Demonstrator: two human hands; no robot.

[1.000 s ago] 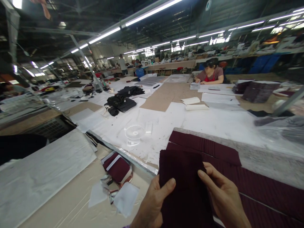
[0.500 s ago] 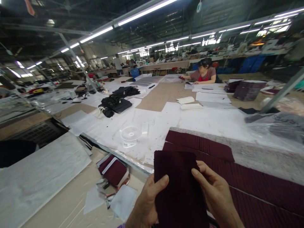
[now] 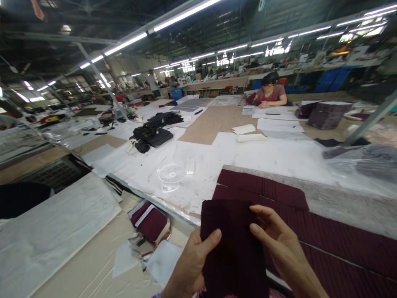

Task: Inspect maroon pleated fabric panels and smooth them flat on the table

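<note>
A folded dark maroon fabric piece (image 3: 232, 248) is held upright in front of me, its flat face toward the camera. My left hand (image 3: 194, 260) grips its left edge, thumb on the front and fingers behind. At the upper right edge, the thumb and forefinger of my right hand (image 3: 282, 240) take the cloth near its corner. Just beyond lie rows of overlapping maroon fabric pieces (image 3: 338, 231) on a grey sheet (image 3: 350, 198). Left of my hands, a bundle of maroon cloth with a pale strip (image 3: 151, 223) rests on a beige surface.
A white fan (image 3: 171, 174) lies on the white-covered table (image 3: 198, 186). Dark folded garments (image 3: 155, 134) sit farther left. Across the table a co-worker (image 3: 273, 93) handles maroon cloth near stacked pieces (image 3: 328, 115). A slanted metal post (image 3: 372, 118) stands at right.
My right fingers have shifted up slightly along the fabric's right edge, with forefinger and thumb farther apart. The co-worker has drawn maroon cloth closer and sits more upright.
</note>
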